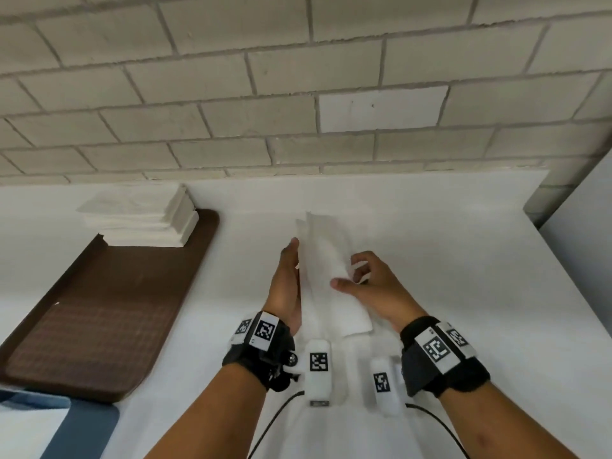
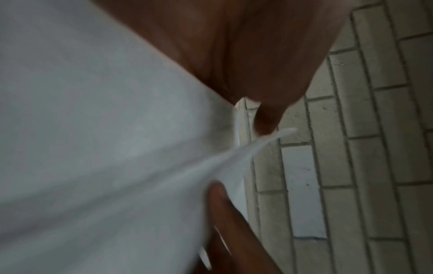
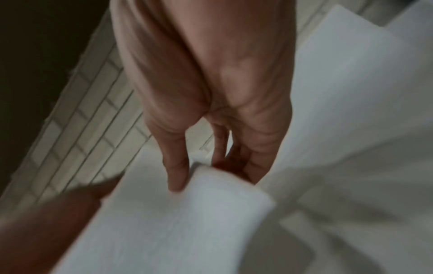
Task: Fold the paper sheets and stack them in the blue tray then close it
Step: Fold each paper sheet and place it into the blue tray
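A white paper sheet (image 1: 326, 260), folded into a long strip, is lifted off the white table (image 1: 463, 260) between both hands. My left hand (image 1: 288, 273) stands edge-on with straight fingers pressed flat against the strip's left side. My right hand (image 1: 359, 274) pinches the right edge, thumb on top and fingers curled under. In the right wrist view the right hand (image 3: 211, 83) holds the rounded fold of the paper sheet (image 3: 175, 222). The left wrist view shows the left hand (image 2: 246, 55) lying along the paper sheet (image 2: 105, 148). A corner of the blue tray (image 1: 82, 429) shows at the bottom left.
A brown tray (image 1: 99, 309) lies at the left, with a stack of folded white sheets (image 1: 142, 220) at its far end. A brick wall (image 1: 298, 94) bounds the table at the back. A grey panel (image 1: 583, 226) stands at the right.
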Demonstrator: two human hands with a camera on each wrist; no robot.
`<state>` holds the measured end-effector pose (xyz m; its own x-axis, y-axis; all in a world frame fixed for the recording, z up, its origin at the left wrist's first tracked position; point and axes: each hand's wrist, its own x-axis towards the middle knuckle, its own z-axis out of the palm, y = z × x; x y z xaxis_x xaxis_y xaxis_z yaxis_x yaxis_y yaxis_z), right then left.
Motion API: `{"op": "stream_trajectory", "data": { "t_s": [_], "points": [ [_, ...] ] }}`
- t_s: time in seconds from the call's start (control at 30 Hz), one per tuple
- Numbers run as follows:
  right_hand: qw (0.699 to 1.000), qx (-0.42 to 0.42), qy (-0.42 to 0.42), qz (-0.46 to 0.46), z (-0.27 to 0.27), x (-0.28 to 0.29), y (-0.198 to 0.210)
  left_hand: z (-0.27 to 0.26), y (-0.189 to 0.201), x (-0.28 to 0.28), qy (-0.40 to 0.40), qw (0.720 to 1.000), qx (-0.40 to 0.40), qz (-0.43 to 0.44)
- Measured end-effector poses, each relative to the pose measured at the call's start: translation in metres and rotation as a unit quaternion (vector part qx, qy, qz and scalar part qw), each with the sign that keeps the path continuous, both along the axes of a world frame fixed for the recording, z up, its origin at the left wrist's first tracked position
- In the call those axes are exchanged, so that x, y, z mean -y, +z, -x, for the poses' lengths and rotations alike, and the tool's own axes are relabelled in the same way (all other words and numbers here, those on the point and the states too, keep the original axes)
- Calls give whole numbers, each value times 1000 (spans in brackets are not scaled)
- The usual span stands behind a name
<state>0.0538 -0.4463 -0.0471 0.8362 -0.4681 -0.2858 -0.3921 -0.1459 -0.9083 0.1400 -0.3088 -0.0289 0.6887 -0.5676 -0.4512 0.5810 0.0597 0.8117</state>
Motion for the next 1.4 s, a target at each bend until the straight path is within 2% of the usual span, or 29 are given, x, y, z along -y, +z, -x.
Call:
{"op": "stream_trajectory", "data": {
  "t_s": [0.07, 0.1, 0.2, 0.27, 0.37, 0.47, 0.53, 0.67, 0.83, 0.97, 1.03, 1.1, 1.17, 1.2, 1.33, 1.4],
  "points": [
    [1000, -8, -20, 3, 2, -6, -1, 6, 3, 2, -3, 998, -32, 48],
    [1000, -8, -15, -3, 4, -8, 0, 9, 3, 3, -1, 999, -10, 38],
    [998, 26, 50, -14, 9, -15, 6, 12, 3, 4, 23, 992, 111, -50],
    [996, 70, 55, -29, 13, -17, 17, 11, 6, 4, 22, 979, 189, -77],
    [984, 165, 3, -71, 15, -14, 42, 13, 23, 5, 21, 940, 333, -71],
    [974, 218, -6, -60, 18, -11, 58, 20, 34, 6, 30, 922, 387, -17],
    [979, 200, 7, -28, 22, -10, 52, 24, 24, 4, 34, 919, 391, -37],
    [994, 104, 30, 17, 33, -15, 24, 36, -8, -4, 10, 922, 359, -144],
    [993, 107, 25, 41, 31, -16, 23, 35, 2, 1, 51, 912, 386, -125],
    [995, 65, 43, 68, 37, -24, 14, 43, -11, -5, 9, 907, 381, -178],
    [993, 53, 69, 80, 38, -33, 16, 48, -9, -15, 24, 921, 350, -171],
    [990, 67, 93, 88, 33, -50, 32, 49, 10, -31, 70, 937, 312, -139],
    [983, 98, 126, 95, 22, -78, 54, 47, 36, -60, 118, 936, 308, -120],
    [977, 113, 151, 102, 15, -94, 67, 44, 49, -79, 143, 927, 324, -124],
    [937, 153, 291, 119, -14, -179, 102, 31, 99, -196, 285, 881, 347, -153],
    [914, 158, 343, 145, -26, -226, 108, 27, 118, -266, 346, 848, 346, -205]
  ]
}}
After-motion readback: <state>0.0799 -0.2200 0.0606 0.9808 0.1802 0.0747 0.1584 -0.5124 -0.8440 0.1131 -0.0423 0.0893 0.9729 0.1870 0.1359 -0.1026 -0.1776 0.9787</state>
